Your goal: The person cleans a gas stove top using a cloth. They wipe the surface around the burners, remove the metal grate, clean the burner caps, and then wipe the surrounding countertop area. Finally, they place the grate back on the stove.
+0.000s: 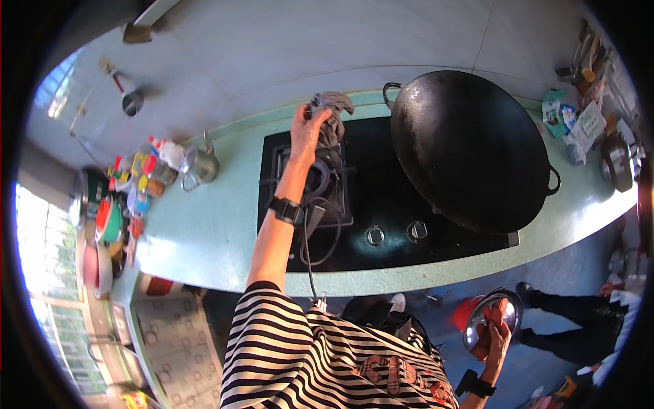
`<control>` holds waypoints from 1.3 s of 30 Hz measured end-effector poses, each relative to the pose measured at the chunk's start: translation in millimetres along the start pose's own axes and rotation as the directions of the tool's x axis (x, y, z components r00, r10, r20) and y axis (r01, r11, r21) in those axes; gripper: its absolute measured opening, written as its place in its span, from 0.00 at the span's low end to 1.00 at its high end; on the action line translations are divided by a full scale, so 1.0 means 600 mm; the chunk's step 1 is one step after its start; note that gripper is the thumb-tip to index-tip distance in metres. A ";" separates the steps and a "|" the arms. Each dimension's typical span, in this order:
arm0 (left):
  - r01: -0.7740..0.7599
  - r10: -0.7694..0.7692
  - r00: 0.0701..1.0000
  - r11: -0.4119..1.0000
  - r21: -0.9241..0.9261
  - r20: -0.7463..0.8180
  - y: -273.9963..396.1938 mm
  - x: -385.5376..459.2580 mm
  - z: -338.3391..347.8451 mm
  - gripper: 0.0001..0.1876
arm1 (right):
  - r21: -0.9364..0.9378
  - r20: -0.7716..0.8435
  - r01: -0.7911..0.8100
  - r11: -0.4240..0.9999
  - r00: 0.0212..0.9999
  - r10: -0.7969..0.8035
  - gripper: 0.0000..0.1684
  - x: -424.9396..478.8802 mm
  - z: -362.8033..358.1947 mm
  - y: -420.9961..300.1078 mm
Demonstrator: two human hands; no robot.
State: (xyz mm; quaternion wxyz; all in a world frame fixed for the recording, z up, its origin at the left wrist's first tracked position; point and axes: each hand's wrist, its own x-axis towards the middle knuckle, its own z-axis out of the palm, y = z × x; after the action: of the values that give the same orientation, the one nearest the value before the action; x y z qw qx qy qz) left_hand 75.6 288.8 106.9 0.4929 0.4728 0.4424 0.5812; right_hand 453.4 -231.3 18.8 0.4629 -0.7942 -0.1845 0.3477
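My left hand (307,130) grips a crumpled grey cloth (331,116) above the back edge of the gas burner (319,176) on the black glass hob (368,194). A cable hangs from the band on my left wrist. Down at the right, my right hand (494,331) holds a round shiny metal lid or shallow bowl (475,319) over the floor; something reddish-brown shows at its fingers, unclear whether a reflection. A large black wok (470,153) covers the hob's right side, and two knobs (375,235) sit at the hob's front.
Bottles and jars (158,168) and a metal kettle (200,164) stand on the green counter (204,225) at the left. Packets (587,125) and a metal pot (617,158) lie at the right. Utensils hang on the wall. Another person's legs (572,322) show at lower right, near a red container (464,312).
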 end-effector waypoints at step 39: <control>-0.709 0.359 0.664 0.022 0.705 0.656 -0.259 0.208 0.170 0.18 | 0.260 -0.090 -0.272 0.927 0.949 0.304 0.27 -0.151 0.151 -0.114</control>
State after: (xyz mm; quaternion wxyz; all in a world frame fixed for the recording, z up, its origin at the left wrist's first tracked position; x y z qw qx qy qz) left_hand 191.6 436.7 -14.5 -0.0886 0.8749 0.3956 0.2648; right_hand 327.4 -197.5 82.8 0.5117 -0.7705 0.0086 0.3800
